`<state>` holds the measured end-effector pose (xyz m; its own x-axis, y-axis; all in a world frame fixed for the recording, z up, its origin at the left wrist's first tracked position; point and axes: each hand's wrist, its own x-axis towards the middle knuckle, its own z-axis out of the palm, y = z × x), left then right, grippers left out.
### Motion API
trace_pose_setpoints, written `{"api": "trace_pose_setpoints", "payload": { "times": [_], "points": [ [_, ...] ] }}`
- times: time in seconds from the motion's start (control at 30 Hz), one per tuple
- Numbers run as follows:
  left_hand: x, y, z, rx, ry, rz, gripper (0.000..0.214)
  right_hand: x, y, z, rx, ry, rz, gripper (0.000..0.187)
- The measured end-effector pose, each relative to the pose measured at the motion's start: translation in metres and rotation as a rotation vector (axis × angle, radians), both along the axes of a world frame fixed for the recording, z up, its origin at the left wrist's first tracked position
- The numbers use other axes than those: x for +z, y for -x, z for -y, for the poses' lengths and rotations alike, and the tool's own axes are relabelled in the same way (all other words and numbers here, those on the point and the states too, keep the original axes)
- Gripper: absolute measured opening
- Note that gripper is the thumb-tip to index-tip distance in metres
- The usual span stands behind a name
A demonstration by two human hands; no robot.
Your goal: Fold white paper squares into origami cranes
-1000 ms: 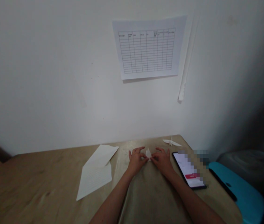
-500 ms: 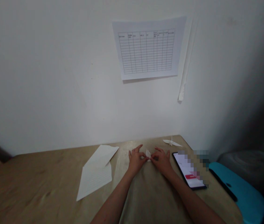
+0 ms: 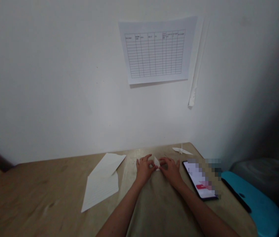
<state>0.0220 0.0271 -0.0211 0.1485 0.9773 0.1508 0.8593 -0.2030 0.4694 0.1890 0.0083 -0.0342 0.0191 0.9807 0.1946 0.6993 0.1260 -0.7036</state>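
Between my hands is a small white piece of folded paper [image 3: 157,162], its pointed tip facing the wall. My left hand [image 3: 144,169] pinches its left lower edge between thumb and index finger, the other fingers raised. On the other side, my right hand [image 3: 170,168] has its thumb and index finger closed at the paper's right lower edge. The finer folds are too small to make out. A white folded paper crane [image 3: 182,151] with spread wings lies beyond my right hand, near the table's back right corner.
Lined white paper sheets [image 3: 101,187] lie on the brown-covered table [image 3: 43,191] to the left. A phone [image 3: 200,181] with a lit screen rests right of my right arm. A turquoise object [image 3: 255,204] stands past the right edge. A printed table sheet [image 3: 158,52] hangs on the wall.
The folded paper's tip looks sharper and stands a little higher between my fingers. My right fingers have shifted slightly, drawing in toward the paper. Everything else stays in place.
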Motion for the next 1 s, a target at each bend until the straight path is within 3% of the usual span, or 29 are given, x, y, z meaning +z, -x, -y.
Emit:
{"api": "trace_pose_setpoints", "payload": {
  "times": [0.07, 0.27, 0.37, 0.5, 0.77, 1.0],
  "points": [
    [-0.001, -0.001, 0.0, -0.005, -0.017, -0.009, 0.007, -0.002, 0.0, 0.0, 0.005, -0.005, 0.002, 0.042],
    [-0.003, -0.002, 0.002, 0.035, -0.068, 0.036, 0.02, -0.005, 0.002, -0.002, -0.011, 0.011, 0.054, 0.022],
    [-0.002, -0.002, 0.003, 0.01, -0.076, 0.026, 0.014, -0.006, 0.003, -0.002, -0.005, -0.003, 0.094, 0.018],
    [0.001, -0.002, 0.003, -0.005, -0.031, -0.003, 0.005, -0.004, 0.002, 0.001, -0.023, -0.024, 0.151, 0.019],
    [0.009, 0.004, 0.002, -0.039, 0.033, -0.056, 0.014, 0.002, -0.001, 0.005, -0.064, -0.021, 0.205, 0.019],
    [0.001, 0.006, 0.003, -0.042, 0.041, -0.049, 0.023, 0.005, 0.0, 0.004, -0.067, 0.001, 0.226, 0.022]
  ]
}}
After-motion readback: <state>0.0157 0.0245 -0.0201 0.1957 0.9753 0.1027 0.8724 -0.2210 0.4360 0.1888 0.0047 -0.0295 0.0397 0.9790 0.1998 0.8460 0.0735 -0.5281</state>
